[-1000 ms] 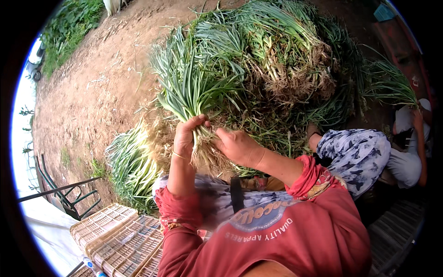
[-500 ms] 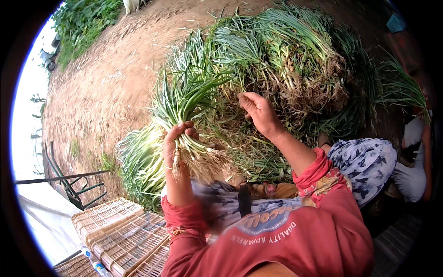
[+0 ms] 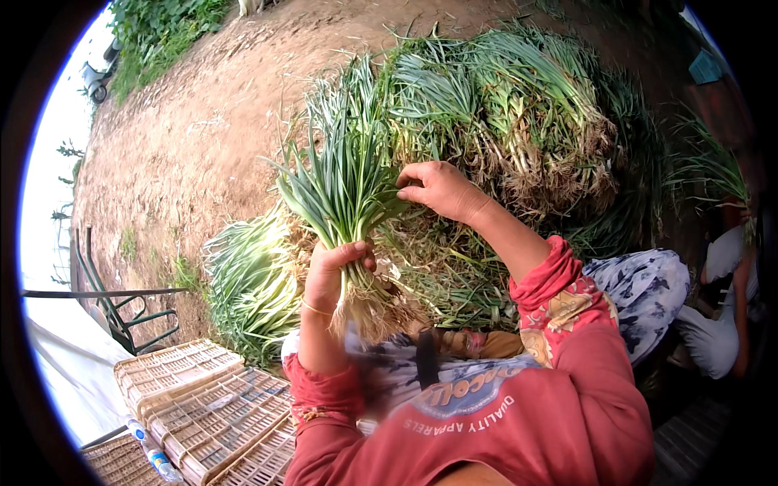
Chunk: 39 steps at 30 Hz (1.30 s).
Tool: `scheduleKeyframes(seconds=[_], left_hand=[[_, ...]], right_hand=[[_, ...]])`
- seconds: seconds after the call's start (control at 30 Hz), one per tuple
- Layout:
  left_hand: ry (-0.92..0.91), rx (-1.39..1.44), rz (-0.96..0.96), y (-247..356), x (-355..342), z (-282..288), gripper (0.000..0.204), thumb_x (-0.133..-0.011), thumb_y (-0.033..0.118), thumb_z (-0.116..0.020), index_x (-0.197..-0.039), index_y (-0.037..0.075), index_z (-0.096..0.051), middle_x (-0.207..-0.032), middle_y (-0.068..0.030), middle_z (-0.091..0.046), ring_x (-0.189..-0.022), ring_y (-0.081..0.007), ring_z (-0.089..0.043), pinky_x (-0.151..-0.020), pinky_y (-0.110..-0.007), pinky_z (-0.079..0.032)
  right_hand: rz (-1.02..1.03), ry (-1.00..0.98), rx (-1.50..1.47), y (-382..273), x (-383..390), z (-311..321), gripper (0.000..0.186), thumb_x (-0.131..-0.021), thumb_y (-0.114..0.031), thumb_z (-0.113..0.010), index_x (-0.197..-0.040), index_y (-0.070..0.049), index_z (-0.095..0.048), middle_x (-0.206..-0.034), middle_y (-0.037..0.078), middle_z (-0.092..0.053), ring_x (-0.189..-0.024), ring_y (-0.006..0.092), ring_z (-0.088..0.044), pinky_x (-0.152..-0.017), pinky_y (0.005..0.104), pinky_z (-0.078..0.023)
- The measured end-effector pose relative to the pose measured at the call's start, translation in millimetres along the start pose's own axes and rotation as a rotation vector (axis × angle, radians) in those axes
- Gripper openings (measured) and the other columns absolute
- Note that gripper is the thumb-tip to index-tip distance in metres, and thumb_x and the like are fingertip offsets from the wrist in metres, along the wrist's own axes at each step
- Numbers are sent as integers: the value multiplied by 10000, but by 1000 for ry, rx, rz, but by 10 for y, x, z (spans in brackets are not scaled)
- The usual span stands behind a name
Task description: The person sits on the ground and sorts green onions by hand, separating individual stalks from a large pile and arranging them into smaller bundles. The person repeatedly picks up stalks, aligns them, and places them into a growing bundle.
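My left hand [image 3: 339,263] is closed around the white stems of a bunch of green onions [image 3: 336,190]. The leaves fan upward, and pale stringy roots hang below the fist. At the right edge of those leaves my right hand [image 3: 438,190] is closed, thumb and forefinger pinching at a leaf. Close by on the left, a pile of paler, cleaner-looking green onions [image 3: 253,279] lies on the ground. Beyond my right hand rises a large heap of green onions [image 3: 519,105] with brown, soil-covered roots.
Loose leaves and trimmings [image 3: 454,271] litter the ground before my lap. Woven baskets [image 3: 215,405] stand at lower left with a plastic bottle [image 3: 162,463] beside them, near a green metal frame [image 3: 121,320]. Another person's leg [image 3: 713,336] shows at the right edge, near more green onions [image 3: 713,166].
The bunch has swung more upright, its leaves spreading and its roots now pointing down. My left hand has shifted slightly right and lower. My right hand has moved left to the leaves.
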<state>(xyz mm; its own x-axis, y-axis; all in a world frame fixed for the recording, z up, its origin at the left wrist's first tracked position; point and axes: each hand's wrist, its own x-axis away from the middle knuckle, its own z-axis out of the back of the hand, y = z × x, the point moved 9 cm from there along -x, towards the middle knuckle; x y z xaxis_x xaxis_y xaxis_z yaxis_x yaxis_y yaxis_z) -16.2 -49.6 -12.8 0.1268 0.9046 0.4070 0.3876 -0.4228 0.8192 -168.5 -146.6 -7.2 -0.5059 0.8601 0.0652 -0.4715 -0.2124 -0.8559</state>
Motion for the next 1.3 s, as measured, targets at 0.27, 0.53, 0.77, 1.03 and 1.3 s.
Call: scheduleKeyframes(seconds=[0.27, 0.53, 0.77, 1.03, 1.3], left_hand=[[-41, -157, 32, -80, 198, -195, 274, -676, 86, -645, -905, -19, -537, -685, -82, -570, -555, -166, -566, -504, -265, -472], [-132, -190, 127, -290, 196, -366, 260, -646, -7, -630, -887, -30, -537, -688, -79, -571, -551, -167, -559, -513, -262, -462], [-117, -196, 158, -352, 263, -457, 243, -631, -27, -618, -856, -17, -529, -680, -74, -561, -545, -161, -545, -512, -264, -454], [-161, -256, 163, -388, 276, -509, 236, -630, 13, -628, -847, -11, -540, -677, -56, -560, -554, -144, -544, -517, -255, -445], [-237, -274, 251, -461, 316, -544, 248, -665, -55, -585, -905, -10, -541, -726, -61, -569, -620, -147, -559, -576, -265, -468]], right_hand=[[-1, 382, -215, 395, 154, 575, 269, -852, -138, -572, -1095, -22, -576, -1105, 64, -555, -741, 76, -526, -581, 211, -459], [319, 263, 12, 206, 80, 448, 327, -784, -77, -592, -1103, -17, -546, -1025, 132, -553, -782, 255, -569, -733, 314, -464], [-73, 735, 165, 586, 342, 968, 148, -831, -146, -558, -788, -4, -565, -648, 95, -550, -583, 214, -535, -551, 326, -414], [184, 388, 317, 529, 336, 1059, 488, -817, 27, -454, -1286, -103, -412, -1345, 51, -396, -803, 248, -602, -720, 319, -510], [365, 279, 592, 514, 165, 905, 372, -774, 60, -413, -1102, -86, -509, -1161, 119, -503, -903, 307, -579, -684, 370, -493]])
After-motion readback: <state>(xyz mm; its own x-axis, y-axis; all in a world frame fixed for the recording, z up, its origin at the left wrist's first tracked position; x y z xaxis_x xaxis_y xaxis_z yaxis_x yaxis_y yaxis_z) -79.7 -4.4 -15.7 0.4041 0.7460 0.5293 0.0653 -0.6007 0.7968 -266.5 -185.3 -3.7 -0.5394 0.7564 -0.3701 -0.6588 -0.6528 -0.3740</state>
